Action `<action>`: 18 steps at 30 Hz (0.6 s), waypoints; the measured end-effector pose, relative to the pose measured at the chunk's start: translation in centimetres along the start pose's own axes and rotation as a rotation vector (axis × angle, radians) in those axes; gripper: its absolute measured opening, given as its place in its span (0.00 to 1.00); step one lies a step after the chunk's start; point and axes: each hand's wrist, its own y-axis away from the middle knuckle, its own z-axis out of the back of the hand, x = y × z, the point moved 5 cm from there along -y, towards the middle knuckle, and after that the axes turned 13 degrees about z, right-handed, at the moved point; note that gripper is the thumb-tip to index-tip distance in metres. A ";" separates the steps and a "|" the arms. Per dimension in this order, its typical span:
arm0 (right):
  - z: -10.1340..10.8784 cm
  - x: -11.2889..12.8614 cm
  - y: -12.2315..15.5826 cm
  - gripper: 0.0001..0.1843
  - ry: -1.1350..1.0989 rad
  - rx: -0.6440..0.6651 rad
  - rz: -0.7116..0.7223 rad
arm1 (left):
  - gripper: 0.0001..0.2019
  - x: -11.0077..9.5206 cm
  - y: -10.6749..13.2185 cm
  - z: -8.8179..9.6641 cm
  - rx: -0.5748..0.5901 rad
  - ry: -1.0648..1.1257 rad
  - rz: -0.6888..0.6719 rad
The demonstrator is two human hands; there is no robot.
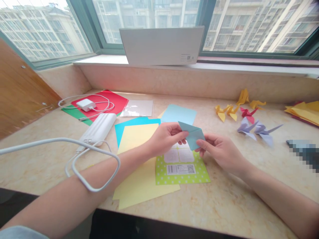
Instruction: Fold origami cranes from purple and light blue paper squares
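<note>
Between both hands is a small folded piece of light blue origami paper point(193, 135), raised above the counter. My left hand point(169, 137) pinches its left edge between thumb and fingers. At its lower right, my right hand point(216, 147) grips a corner with thumb and fingertips. Beneath lies a green polka-dot sheet point(183, 179) with a barcode label, on top of yellow paper point(149, 189). A flat light blue sheet point(179, 114) rests just behind the hands, and brighter blue paper point(119, 131) shows under the yellow.
Several folded paper cranes point(246, 114) stand at the right. A power strip point(99, 127) and its cable point(96, 189) lie at the left, the cable looping by my left forearm. A white charger point(86, 104) sits on red paper point(117, 101). A flat box point(161, 46) leans on the window.
</note>
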 end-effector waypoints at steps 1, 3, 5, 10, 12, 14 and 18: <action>0.1 0.0 0.0 0.18 0.009 -0.011 -0.014 | 0.07 0.0 0.0 0.1 -0.003 0.005 0.005; 0.2 0.1 0.0 0.18 0.019 -0.044 -0.037 | 0.08 0.0 -0.1 0.2 -0.001 0.011 0.013; 0.3 0.2 0.0 0.18 0.008 -0.076 -0.029 | 0.08 0.0 -0.1 0.2 -0.004 0.026 0.011; 0.1 -0.3 -0.3 0.22 -0.038 -0.042 -0.025 | 0.09 0.3 -0.2 0.3 -0.062 0.132 0.038; 0.0 -0.7 -0.4 0.21 -0.030 -0.026 -0.038 | 0.10 0.3 -0.2 0.3 -0.063 0.164 0.055; 0.2 -0.8 -0.5 0.20 -0.021 -0.048 -0.024 | 0.11 0.4 -0.2 0.3 -0.052 0.171 0.064; 0.6 -0.6 -0.6 0.18 -0.013 -0.134 0.010 | 0.11 0.3 -0.2 0.3 -0.049 0.168 0.066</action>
